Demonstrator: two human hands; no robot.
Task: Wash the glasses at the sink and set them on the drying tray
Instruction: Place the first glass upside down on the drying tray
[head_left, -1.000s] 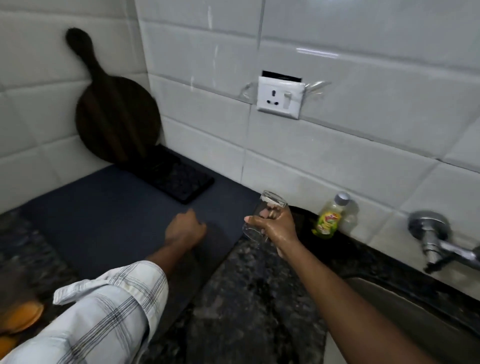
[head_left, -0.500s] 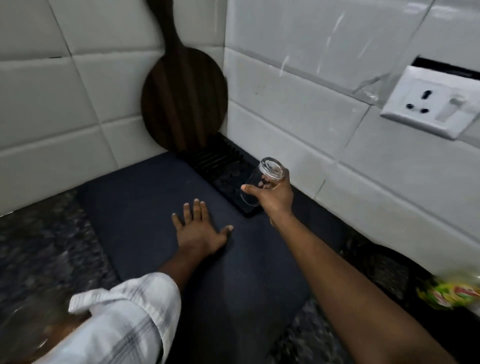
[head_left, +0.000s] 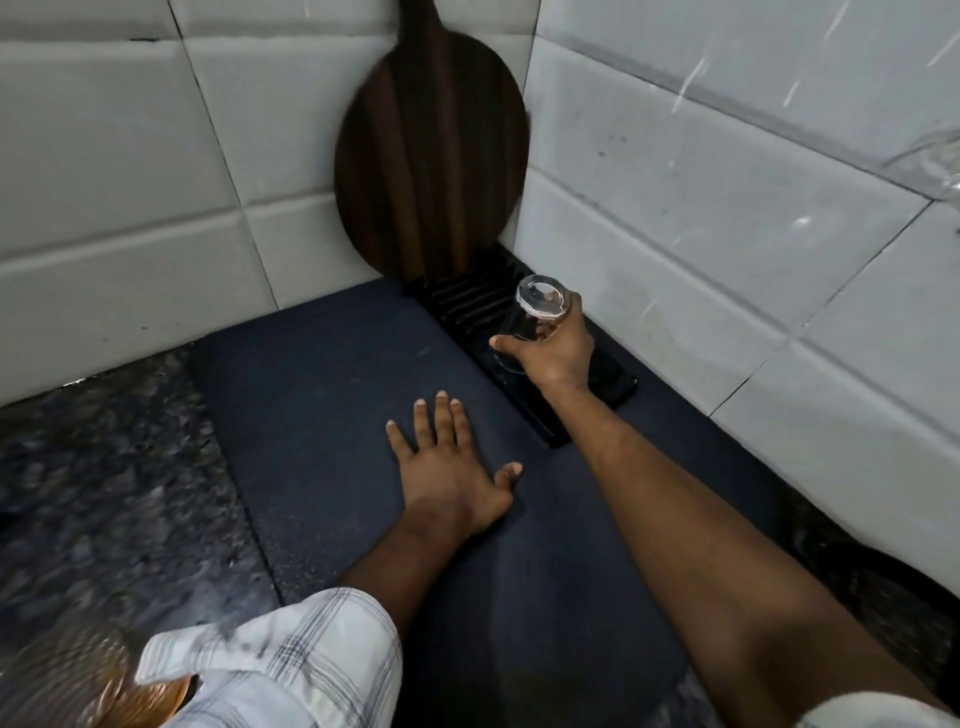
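Plaid sleeve (head_left: 291, 660) lay nearest | left hand (head_left: 447, 467) rested flat on the dark mat (head_left: 322, 415), fingers spread | right hand (head_left: 556, 353) gripped a clear glass (head_left: 537, 306), tilted, above the black ridged tray (head_left: 467, 301) | round wooden board (head_left: 431, 171) leaned in the tiled corner | granite tabletop (head_left: 104, 467) at left.

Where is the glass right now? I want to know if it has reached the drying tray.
In the head view the glass is held tilted in the right hand, over the black ridged tray by the right wall, below the round wooden board.
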